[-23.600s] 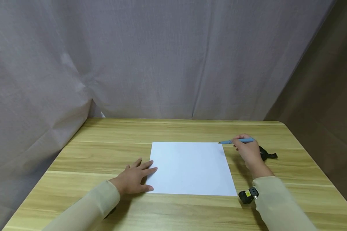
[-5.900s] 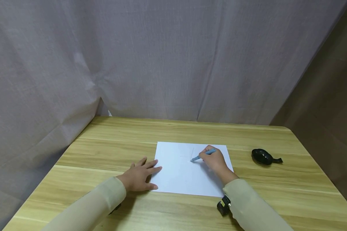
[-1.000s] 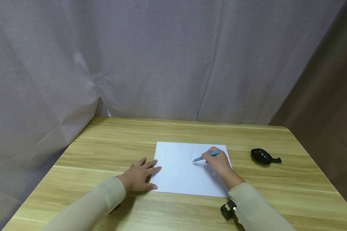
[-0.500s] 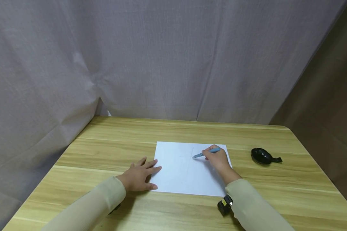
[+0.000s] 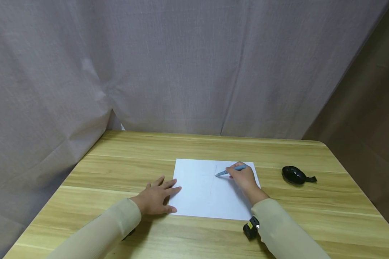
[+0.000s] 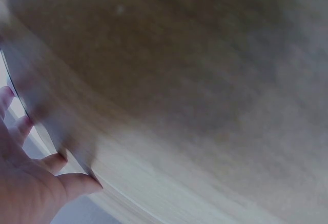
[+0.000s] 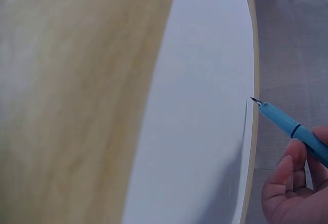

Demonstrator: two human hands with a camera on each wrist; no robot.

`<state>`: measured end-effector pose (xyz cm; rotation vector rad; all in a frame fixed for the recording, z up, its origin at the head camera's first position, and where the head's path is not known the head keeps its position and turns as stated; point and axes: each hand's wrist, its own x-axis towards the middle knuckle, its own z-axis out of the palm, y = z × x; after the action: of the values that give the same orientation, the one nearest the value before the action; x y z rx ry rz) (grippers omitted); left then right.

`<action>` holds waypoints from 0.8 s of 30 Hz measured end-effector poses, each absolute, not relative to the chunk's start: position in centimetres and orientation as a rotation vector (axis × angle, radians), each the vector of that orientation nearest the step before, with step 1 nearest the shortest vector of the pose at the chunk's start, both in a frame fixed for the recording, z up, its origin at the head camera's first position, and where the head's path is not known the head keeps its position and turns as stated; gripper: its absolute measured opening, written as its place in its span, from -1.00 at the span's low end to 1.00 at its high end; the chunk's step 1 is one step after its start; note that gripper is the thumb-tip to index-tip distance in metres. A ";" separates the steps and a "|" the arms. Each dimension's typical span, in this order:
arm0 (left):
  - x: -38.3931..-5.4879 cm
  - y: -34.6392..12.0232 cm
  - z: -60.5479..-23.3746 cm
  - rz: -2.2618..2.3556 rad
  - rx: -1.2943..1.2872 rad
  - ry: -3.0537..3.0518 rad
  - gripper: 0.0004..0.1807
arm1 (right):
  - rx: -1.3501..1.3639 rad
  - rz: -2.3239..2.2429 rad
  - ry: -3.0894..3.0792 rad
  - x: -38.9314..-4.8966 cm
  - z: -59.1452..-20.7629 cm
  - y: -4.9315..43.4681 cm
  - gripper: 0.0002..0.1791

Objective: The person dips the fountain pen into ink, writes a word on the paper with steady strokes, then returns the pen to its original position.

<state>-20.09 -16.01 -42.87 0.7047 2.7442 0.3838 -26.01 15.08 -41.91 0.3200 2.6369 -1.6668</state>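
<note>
A sheet of white paper (image 5: 194,201) lies on the wooden table, bearing a long near-vertical line (image 5: 211,187) and a short, faint horizontal stroke. My right hand (image 5: 244,180) pinches a blue fountain pen (image 5: 239,167) over the sheet. The nib is right at the long line, in its upper half. In the right wrist view the pen (image 7: 279,117) slants with its dark nib toward the paper (image 7: 195,106). My left hand (image 5: 153,198) lies with spread fingers across the paper's left edge; the left wrist view shows these fingertips (image 6: 84,184) along the edge.
To the right of the sheet sits a glossy black object (image 5: 294,175) with a rounded body and a short tail. Grey cloth (image 5: 181,72) hangs behind the table (image 5: 133,154) and along its sides. A small black device (image 5: 251,228) is worn at my right wrist.
Since the oldest frame, the pen has moved from the paper's top right corner to mid-sheet, and lines have appeared. Over the last second the nib shifted slightly up. The left hand stayed put.
</note>
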 end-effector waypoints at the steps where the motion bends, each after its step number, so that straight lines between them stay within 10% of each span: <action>1: -20.1 -16.0 -42.9 0.381 0.705 2.744 -0.19 | 0.318 -1.666 2.639 -26.0 -41.9 15.1 -0.80; 24: -20.1 -16.0 -42.8 0.364 0.704 2.746 -0.19 | 0.290 -1.629 2.662 -26.0 -41.7 14.9 -0.83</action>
<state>-20.15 -16.01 -42.83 0.7041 2.7464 0.3642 -25.97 14.90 -41.71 0.2895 2.6621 -1.6286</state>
